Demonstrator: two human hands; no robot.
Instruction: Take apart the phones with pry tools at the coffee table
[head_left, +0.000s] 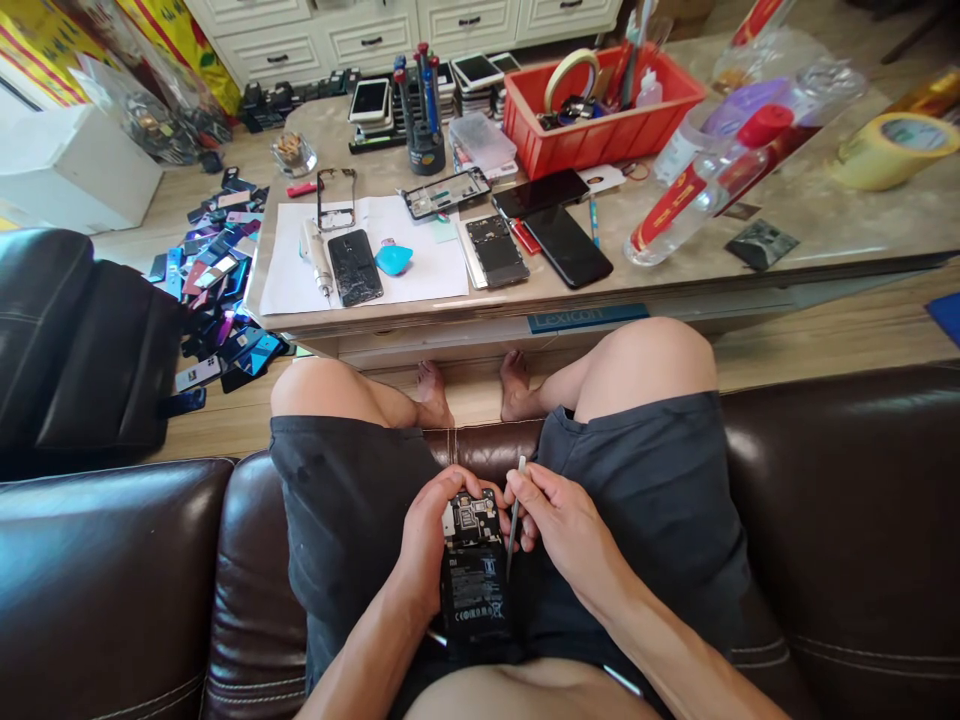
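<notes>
An opened phone (pixel 474 580) is held over my lap, its black battery and circuit board facing up. My left hand (pixel 431 520) wraps around its left side and top edge, with fingertips reaching over the far end. Between the thumb and fingers of my right hand (pixel 551 510) is a thin grey metal pry tool (pixel 514 530). The tool points down along the phone's right edge; whether its tip touches the phone I cannot tell.
Ahead stands a low table (pixel 322 320) with a cracked phone (pixel 355 267), a white electric screwdriver (pixel 316 258), a blue pick (pixel 394 260), a screwdriver stand (pixel 426 150), a red bin (pixel 600 130) and a bottle (pixel 682 215). Loose phone covers (pixel 217 270) lie piled on the floor.
</notes>
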